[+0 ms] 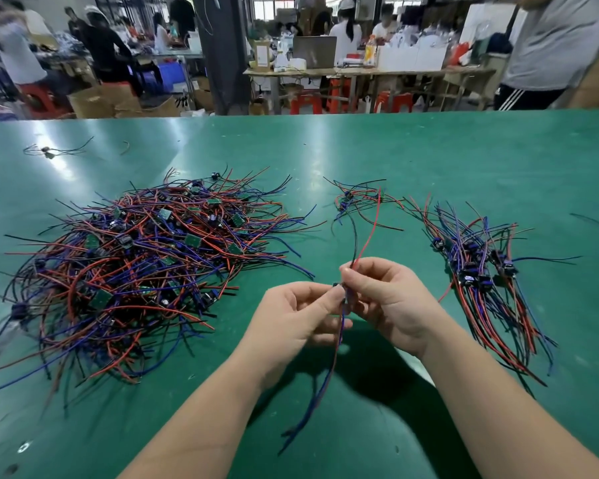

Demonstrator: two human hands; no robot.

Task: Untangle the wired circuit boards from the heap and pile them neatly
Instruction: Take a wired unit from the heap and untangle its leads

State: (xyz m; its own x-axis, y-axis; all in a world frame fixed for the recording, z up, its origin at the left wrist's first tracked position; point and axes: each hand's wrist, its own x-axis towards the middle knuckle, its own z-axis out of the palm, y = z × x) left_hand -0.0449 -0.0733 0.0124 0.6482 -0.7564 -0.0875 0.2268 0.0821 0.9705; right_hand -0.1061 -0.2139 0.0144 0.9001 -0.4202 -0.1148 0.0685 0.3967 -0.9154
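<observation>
A big tangled heap (pixel 146 267) of small green circuit boards with red, blue and black wires covers the left of the green table (pixel 429 150). On the right lies a straightened pile (pixel 481 271) of boards with their wires running the same way. Between them, above the table, my left hand (pixel 294 316) and my right hand (pixel 384 299) both pinch one wired board (pixel 343 295). Its red and black wires rise from my right fingers. Blue wires hang down toward me. The board itself is mostly hidden by my fingers.
A small loose clump of wired boards (pixel 357 198) lies behind my hands. One stray wired piece (pixel 49 152) sits at the far left. Beyond the table's far edge are people, stools, boxes and other benches.
</observation>
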